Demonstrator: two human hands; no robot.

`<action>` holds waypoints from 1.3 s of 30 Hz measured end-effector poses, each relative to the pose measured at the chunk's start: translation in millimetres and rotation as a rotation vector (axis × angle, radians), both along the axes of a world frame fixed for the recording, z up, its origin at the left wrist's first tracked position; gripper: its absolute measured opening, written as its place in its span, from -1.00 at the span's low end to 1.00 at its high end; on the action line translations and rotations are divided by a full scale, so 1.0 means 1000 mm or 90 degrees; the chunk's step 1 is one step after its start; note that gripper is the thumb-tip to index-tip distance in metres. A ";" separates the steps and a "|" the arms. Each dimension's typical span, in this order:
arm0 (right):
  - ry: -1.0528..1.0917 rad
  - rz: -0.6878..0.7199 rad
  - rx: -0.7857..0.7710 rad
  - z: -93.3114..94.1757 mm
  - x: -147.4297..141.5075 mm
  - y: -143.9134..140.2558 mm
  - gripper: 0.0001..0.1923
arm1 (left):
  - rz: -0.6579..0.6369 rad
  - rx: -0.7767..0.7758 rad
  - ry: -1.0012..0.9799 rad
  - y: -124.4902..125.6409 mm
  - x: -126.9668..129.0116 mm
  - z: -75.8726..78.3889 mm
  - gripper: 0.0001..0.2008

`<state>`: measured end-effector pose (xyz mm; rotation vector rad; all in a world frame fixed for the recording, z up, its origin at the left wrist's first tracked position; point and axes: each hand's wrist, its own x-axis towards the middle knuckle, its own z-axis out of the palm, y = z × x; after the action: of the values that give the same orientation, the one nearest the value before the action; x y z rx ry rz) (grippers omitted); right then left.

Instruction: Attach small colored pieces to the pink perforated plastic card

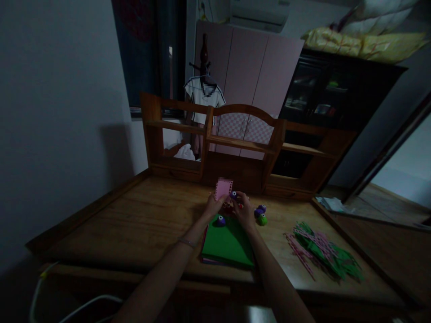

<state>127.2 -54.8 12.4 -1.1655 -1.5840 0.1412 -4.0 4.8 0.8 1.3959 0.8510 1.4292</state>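
My left hand holds a small pink paper piece with a punched edge, upright above the wooden desk. My right hand grips a small purple craft punch against the paper's right edge. Under my hands lies a stack of coloured sheets with a green sheet on top. Another purple punch sits on the green sheet near my left hand.
A purple punch and a green punch stand right of my right hand. A heap of green and pink paper strips lies at the desk's right side. A wooden shelf unit lines the back edge.
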 end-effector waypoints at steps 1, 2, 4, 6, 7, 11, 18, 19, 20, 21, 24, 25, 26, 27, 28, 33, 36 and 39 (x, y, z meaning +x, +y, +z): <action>-0.002 -0.001 0.004 0.000 0.000 0.000 -0.70 | -0.002 0.000 0.002 -0.001 0.000 0.001 -0.68; -0.003 0.001 0.006 0.000 -0.001 0.000 -0.71 | -0.003 -0.002 0.004 -0.001 -0.001 0.002 -0.67; 0.000 0.007 0.005 0.001 -0.001 -0.001 -0.71 | -0.003 -0.012 0.007 -0.001 -0.001 0.002 -0.64; 0.010 0.023 0.001 0.002 -0.002 -0.003 -0.71 | 0.000 -0.019 0.009 -0.001 0.000 0.001 -0.63; 0.017 0.037 -0.001 0.003 -0.003 -0.004 -0.71 | 0.001 -0.018 0.012 0.000 0.000 0.000 -0.63; 0.068 0.104 -0.030 0.006 -0.005 -0.009 -0.70 | 0.010 0.005 0.040 0.003 0.000 -0.005 -0.63; 0.228 0.100 -0.110 0.003 -0.005 0.001 -0.64 | 0.008 0.067 0.110 -0.001 -0.002 -0.003 -0.60; 0.248 0.100 -0.120 0.003 -0.004 0.002 -0.62 | 0.010 0.058 0.110 -0.002 -0.002 -0.002 -0.60; 0.265 0.102 -0.129 0.003 -0.003 0.003 -0.61 | 0.009 0.046 0.111 -0.003 -0.001 -0.001 -0.59; 0.281 0.103 -0.140 0.003 -0.001 0.004 -0.59 | 0.006 0.033 0.110 -0.004 -0.001 0.000 -0.59; 0.329 0.106 -0.178 0.005 0.002 0.004 -0.52 | -0.024 0.007 0.087 -0.007 0.000 0.001 -0.58; 0.345 0.110 -0.193 0.006 0.002 0.004 -0.50 | -0.036 -0.001 0.077 -0.008 0.000 0.002 -0.58; 0.361 0.118 -0.209 0.007 0.003 0.004 -0.48 | -0.044 -0.012 0.065 -0.008 0.000 0.003 -0.57; 0.377 0.129 -0.225 0.007 0.003 0.004 -0.45 | -0.049 -0.025 0.048 -0.009 0.000 0.003 -0.55; 0.393 0.144 -0.242 0.007 0.003 0.004 -0.44 | -0.052 -0.039 0.029 -0.009 0.000 0.004 -0.54; 0.467 0.226 -0.308 0.002 0.003 0.005 -0.46 | -0.097 -0.100 -0.064 -0.009 0.000 0.009 -0.45; 0.473 0.255 -0.334 0.003 0.002 0.003 -0.51 | -0.121 -0.130 -0.077 -0.010 0.001 0.009 -0.40; 0.479 0.263 -0.343 0.005 0.001 0.001 -0.53 | -0.140 -0.155 -0.086 -0.011 0.001 0.008 -0.36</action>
<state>128.3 -53.4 17.3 -0.9776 -1.0930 1.1949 -3.2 -6.3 8.9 1.1573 0.7335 1.1933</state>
